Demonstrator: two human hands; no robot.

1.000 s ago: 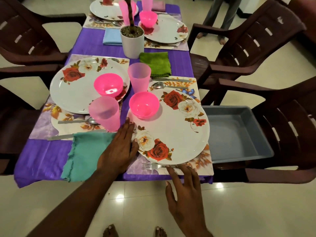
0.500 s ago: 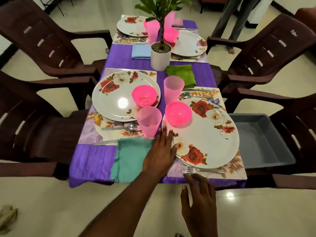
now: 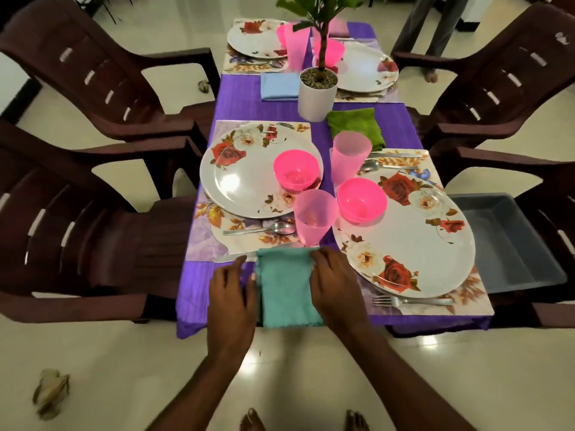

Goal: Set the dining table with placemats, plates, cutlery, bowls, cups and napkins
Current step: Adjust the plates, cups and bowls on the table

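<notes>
The teal napkin (image 3: 287, 287) lay at the near edge of the table (image 3: 196, 306), between both hands. The left hand (image 3: 231, 293) rested flat beside it, fingers relaxed; the right hand (image 3: 337, 286) pressed its right edge, fingers lightly curled. Just beyond stood a pink cup (image 3: 314, 217), flanked by floral plates (image 3: 404, 234).

The table (image 3: 242, 98) wears purple cloth. Plates (image 3: 413, 244) are white with red and cream roses. Bowls (image 3: 361, 199) are hot pink, cups (image 3: 314, 217) paler pink. Napkins: teal (image 3: 286, 284), green (image 3: 354, 122), light blue (image 3: 278, 85). Placemats (image 3: 205, 237) are lilac with orange leaves. Chairs (image 3: 77, 213) are dark brown.
</notes>
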